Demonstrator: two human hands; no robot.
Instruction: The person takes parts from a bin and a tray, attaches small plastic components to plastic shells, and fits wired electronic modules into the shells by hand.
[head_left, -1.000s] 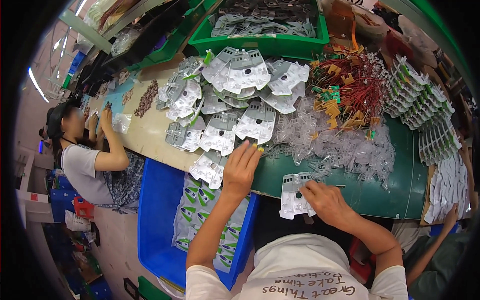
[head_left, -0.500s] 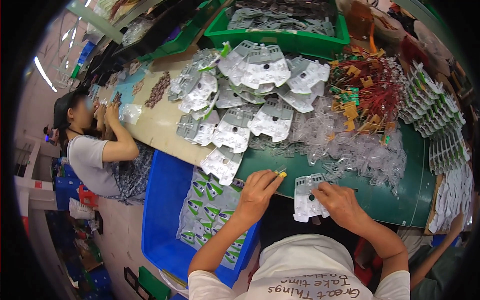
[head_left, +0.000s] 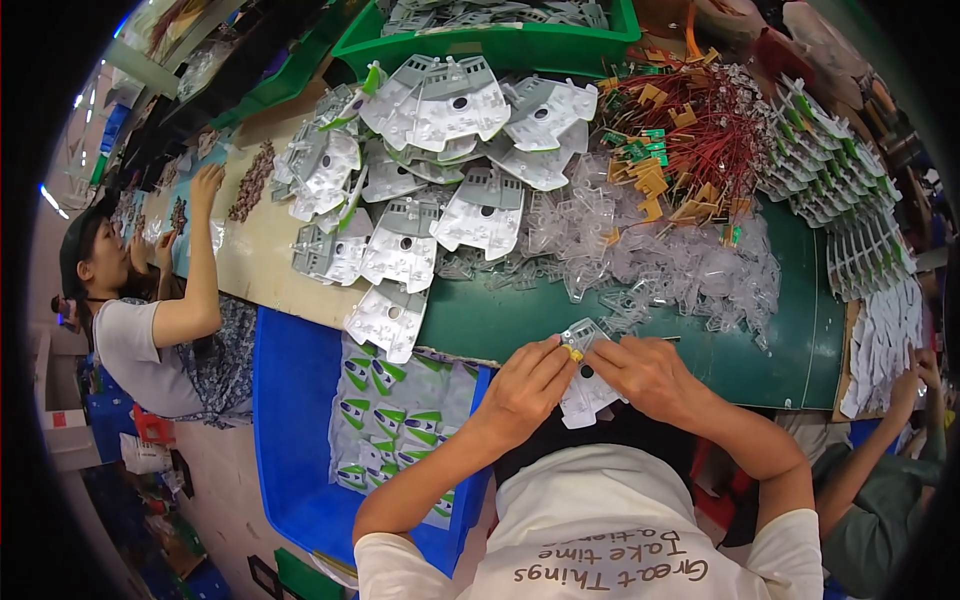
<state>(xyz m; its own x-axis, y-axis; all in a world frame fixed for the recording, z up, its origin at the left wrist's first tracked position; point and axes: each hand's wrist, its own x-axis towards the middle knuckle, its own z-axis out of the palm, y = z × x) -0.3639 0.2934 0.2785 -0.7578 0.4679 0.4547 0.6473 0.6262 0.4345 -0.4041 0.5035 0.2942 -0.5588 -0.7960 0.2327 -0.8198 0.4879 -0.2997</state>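
A white and grey plastic shell (head_left: 586, 402) with a round dark hole is at the table's front edge. My right hand (head_left: 645, 374) grips its right side, fingers closed near the upper end. My left hand (head_left: 526, 388) pinches a small yellow part (head_left: 574, 353) against the upper left of the shell. The fingers partly cover the yellow part, so how it sits on the shell cannot be made out. Just beyond my hands lies a heap of clear plastic pieces (head_left: 690, 275) on the green table mat (head_left: 480, 315).
Similar shells (head_left: 485, 215) are piled at the left. Red wires with yellow and green boards (head_left: 690, 130) lie behind the clear pieces. Stacked shells (head_left: 850, 190) stand right. A blue bin (head_left: 285, 440) holds white-green parts; a green crate (head_left: 500, 45) is behind. Co-workers sit left (head_left: 150, 330) and right (head_left: 860, 500).
My left hand has moved right with the yellow part, onto the shell. The shell has come slightly left and tilted in my right hand. The left co-worker has raised an arm. The view has shifted.
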